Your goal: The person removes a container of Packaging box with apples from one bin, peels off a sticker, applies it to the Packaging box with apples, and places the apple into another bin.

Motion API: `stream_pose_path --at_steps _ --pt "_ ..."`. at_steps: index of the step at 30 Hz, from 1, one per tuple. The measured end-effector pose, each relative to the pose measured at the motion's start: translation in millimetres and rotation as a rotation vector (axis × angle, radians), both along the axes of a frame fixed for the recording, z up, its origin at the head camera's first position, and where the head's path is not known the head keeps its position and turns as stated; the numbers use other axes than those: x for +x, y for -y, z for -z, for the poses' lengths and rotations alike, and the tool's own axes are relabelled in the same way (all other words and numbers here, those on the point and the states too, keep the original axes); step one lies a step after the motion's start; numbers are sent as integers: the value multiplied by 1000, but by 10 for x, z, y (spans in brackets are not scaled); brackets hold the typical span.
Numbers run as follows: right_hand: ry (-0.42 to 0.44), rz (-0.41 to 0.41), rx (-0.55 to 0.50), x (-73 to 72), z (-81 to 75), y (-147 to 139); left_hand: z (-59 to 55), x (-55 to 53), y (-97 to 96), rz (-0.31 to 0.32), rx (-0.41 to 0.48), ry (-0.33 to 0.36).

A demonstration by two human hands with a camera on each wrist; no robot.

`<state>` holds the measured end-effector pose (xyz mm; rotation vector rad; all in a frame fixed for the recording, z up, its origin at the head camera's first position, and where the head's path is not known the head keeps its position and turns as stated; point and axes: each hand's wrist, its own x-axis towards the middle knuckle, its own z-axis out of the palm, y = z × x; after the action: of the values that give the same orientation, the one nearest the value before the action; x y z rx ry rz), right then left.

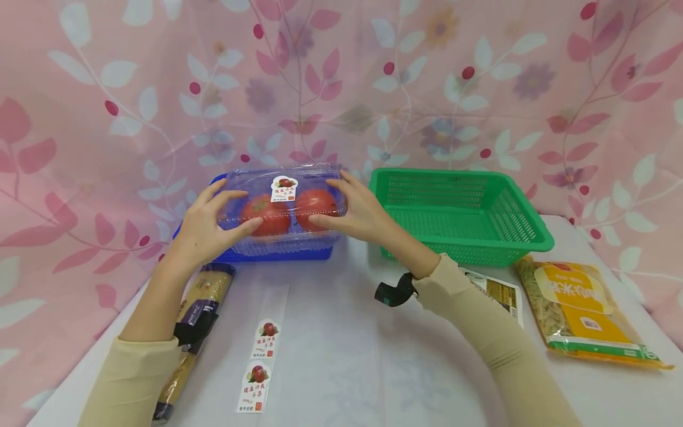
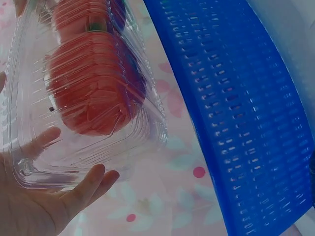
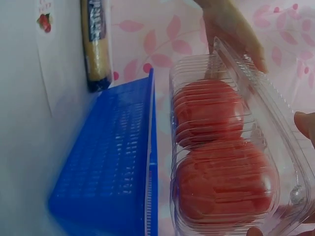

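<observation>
Both hands hold a clear plastic clamshell box (image 1: 315, 172) by its two ends, above the blue basket (image 1: 277, 252). Inside lie two tomatoes (image 1: 267, 216), and a sticker (image 1: 284, 188) with a red fruit print is on the lid. My left hand (image 1: 205, 228) grips the left end, thumb in front and fingers over the top. On the right end, my right hand (image 1: 360, 207) grips in the same way. In the right wrist view the box (image 3: 290, 147) is apart from the rim of the blue basket (image 3: 113, 157).
A green basket (image 1: 461, 246) stands at the right. Beside it lie a yellow food bag (image 1: 581, 308) and a partly hidden flat packet (image 1: 498, 293). A pasta packet (image 1: 205, 290) lies under the left forearm. A strip of stickers (image 1: 258, 367) is on the white table.
</observation>
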<state>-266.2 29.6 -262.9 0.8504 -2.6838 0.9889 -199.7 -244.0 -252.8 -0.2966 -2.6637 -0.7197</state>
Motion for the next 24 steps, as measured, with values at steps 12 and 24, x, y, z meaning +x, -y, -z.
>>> stream_pose_path --at_steps 12,24 --pt "22 23 16 -291 -19 244 -3 -394 191 1 68 19" --pt "50 33 13 -536 104 479 59 -673 395 -9 9 104"
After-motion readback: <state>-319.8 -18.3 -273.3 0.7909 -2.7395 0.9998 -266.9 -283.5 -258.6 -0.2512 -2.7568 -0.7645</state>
